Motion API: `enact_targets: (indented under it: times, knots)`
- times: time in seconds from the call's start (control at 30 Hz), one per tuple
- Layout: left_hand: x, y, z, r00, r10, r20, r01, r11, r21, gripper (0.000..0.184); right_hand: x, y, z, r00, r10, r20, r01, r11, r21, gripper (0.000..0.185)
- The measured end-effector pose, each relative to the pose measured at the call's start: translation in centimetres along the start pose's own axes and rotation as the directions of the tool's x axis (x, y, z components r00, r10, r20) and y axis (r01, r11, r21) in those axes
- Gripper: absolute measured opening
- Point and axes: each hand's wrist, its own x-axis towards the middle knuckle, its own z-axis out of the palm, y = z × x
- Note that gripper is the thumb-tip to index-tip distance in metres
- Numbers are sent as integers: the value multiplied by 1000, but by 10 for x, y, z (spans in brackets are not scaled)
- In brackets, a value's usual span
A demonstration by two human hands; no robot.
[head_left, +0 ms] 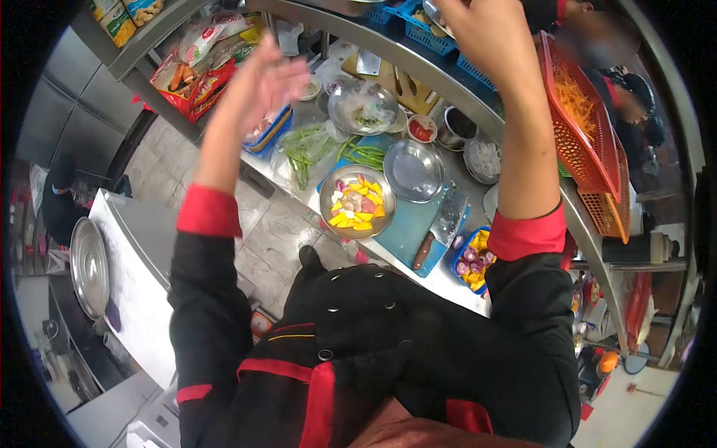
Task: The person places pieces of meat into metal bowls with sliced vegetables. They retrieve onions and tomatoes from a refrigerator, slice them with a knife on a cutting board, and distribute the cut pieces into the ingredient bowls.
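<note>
My left hand (272,82) is raised over the counter's left side, its fingers stretched out, slightly blurred and holding nothing. My right hand (478,30) reaches to the upper shelf, fingers bent at the edge of a shiny metal piece (438,16) that the frame's top cuts off. Below, a steel plate (326,210) holds yellow chunks, onion pieces and something pale pink. Beside it is an empty steel plate (414,172). On a blue cutting board (399,237) lies a cleaver (448,220) with a wooden handle. A blue basket (458,263) holds cut onions and yellow pieces.
Green beans (299,168) in plastic lie near a steel bowl (340,112). A red bowl of sauce (422,128) and a dark pot (457,127) stand behind. Above runs a metal shelf (373,33) with blue baskets (429,33). Red baskets (571,149) hold shredded orange food. Other people stand at upper right.
</note>
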Motion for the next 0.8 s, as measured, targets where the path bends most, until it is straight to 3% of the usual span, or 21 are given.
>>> enact_targets:
  times: [0.03,0.07,0.1,0.13,0.17,0.23,0.27,0.33,0.4,0.47,0.53,0.57,0.63,0.67,0.73,0.8]
  knots:
    - [21,35,9,996,39,75,-32,995,-93,86,13,-2,-1,997,72,0,-72,995,-71,25]
    - [44,59,15,986,83,146,-55,981,-188,93,27,10,1,999,-26,-19,21,979,-204,25]
    - [62,72,23,984,80,159,-49,981,-189,93,35,6,1,995,89,33,-79,966,-246,25]
    - [77,81,32,989,14,146,18,976,-216,66,42,3,0,975,210,77,-179,939,-293,24]
    - [87,87,37,989,-54,137,86,967,-241,42,47,7,1,973,222,67,-192,933,-304,24]
    - [94,92,35,991,-46,129,68,984,-166,41,53,18,2,937,275,217,-144,868,-476,24]
    - [97,96,34,994,-21,106,32,995,-97,41,52,23,3,937,290,197,-162,856,-491,24]
    - [83,120,29,991,-46,123,67,983,-173,41,48,32,11,951,209,227,-84,884,-461,25]
    - [70,135,26,986,15,164,25,971,-238,41,51,42,27,899,244,364,7,823,-568,27]
    - [64,150,22,978,55,199,-10,975,-220,42,59,64,58,905,152,397,135,784,-606,31]
    - [53,168,27,966,104,237,-54,977,-206,43,76,67,76,841,120,528,149,886,-440,32]
    - [44,176,35,967,149,206,-113,978,-175,43,90,77,91,842,127,524,147,881,-450,32]
    - [28,185,41,950,227,216,-205,971,-123,43,121,118,126,670,173,722,311,818,-485,28]
    - [28,190,39,948,225,224,-201,971,-125,43,134,143,142,672,181,719,307,815,-492,28]
    - [30,196,35,963,175,202,-147,978,-145,42,148,145,158,292,61,955,638,731,-242,27]
    - [35,199,25,952,167,257,-132,980,-146,42,147,148,155,284,129,950,588,759,-278,28]
